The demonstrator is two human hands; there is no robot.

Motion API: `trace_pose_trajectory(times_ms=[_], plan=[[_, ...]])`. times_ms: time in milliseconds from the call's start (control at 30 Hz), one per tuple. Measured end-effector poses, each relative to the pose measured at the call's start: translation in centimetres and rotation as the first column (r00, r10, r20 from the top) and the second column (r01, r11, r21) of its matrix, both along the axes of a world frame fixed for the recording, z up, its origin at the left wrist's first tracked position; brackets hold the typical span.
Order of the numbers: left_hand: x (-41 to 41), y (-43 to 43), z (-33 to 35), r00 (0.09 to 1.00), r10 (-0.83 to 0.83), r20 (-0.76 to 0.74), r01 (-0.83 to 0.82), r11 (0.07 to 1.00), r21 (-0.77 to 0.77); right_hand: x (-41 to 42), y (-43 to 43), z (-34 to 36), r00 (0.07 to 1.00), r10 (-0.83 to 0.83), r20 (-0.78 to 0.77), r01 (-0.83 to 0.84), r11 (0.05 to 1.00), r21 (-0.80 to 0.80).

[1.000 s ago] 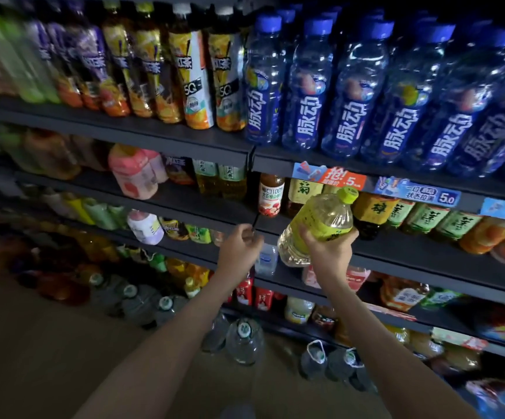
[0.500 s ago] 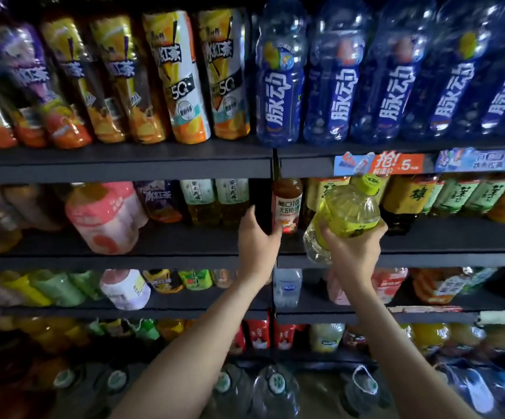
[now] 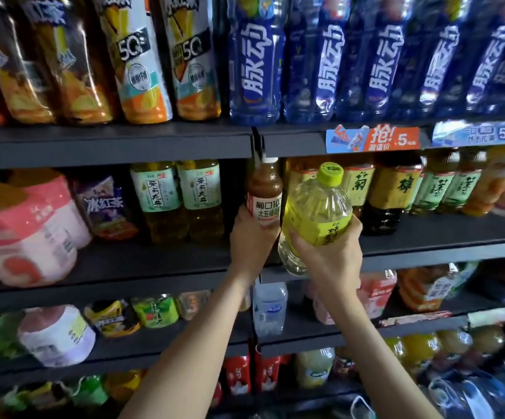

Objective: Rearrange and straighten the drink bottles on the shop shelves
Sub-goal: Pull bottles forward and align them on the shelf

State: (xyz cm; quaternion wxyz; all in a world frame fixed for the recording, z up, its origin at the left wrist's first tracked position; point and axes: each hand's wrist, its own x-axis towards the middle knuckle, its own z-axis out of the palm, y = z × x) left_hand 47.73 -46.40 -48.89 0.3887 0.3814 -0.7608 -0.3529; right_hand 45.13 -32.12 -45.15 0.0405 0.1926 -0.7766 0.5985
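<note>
My right hand (image 3: 329,255) grips a large yellow-green tea bottle (image 3: 314,213) with a lime cap, tilted and held just in front of the middle shelf (image 3: 444,249). My left hand (image 3: 251,240) wraps around the lower part of a small brown juice bottle (image 3: 264,192) with a white and red label, which stands upright on the same shelf at the divider. The two bottles almost touch.
Blue drink bottles (image 3: 254,65) and iced-tea bottles (image 3: 136,65) fill the top shelf. Green-label tea bottles (image 3: 178,201) stand left of my left hand, dark and yellow-label bottles (image 3: 396,192) to the right. A big pink bottle (image 3: 24,231) sits far left. Lower shelves hold several more drinks.
My left hand went from open below the shelf edge to closed on the small brown bottle. The view moved closer to the shelves; my right hand keeps the yellow-green bottle.
</note>
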Motion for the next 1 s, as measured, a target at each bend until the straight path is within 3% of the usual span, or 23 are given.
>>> trace_pose_trajectory(times_ms=[267, 467, 833, 1000], plan=[[9.3, 2.5, -0.5, 0.969, 0.008, -0.247, -0.007, 1.0, 0.006, 1.4, -0.3, 1.2, 1.0, 0.003, 0.029, -0.005, 0.999, 0.049], [12.9, 2.6, 0.5, 0.986, 0.026, -0.163, -0.015, 0.998, 0.066, 2.0, -4.0, 3.2, 0.997, 0.006, 0.078, -0.019, 0.985, 0.17], [13.8, 2.4, 1.9, 0.989, 0.031, -0.142, 0.003, 0.973, 0.232, 1.0, -9.9, 3.1, 0.994, 0.059, 0.097, -0.072, 0.987, 0.144], [14.7, 2.8, 3.2, 0.995, 0.044, -0.088, -0.026, 0.98, 0.2, 1.4, -10.4, 2.0, 0.981, 0.102, 0.165, -0.13, 0.977, 0.17]])
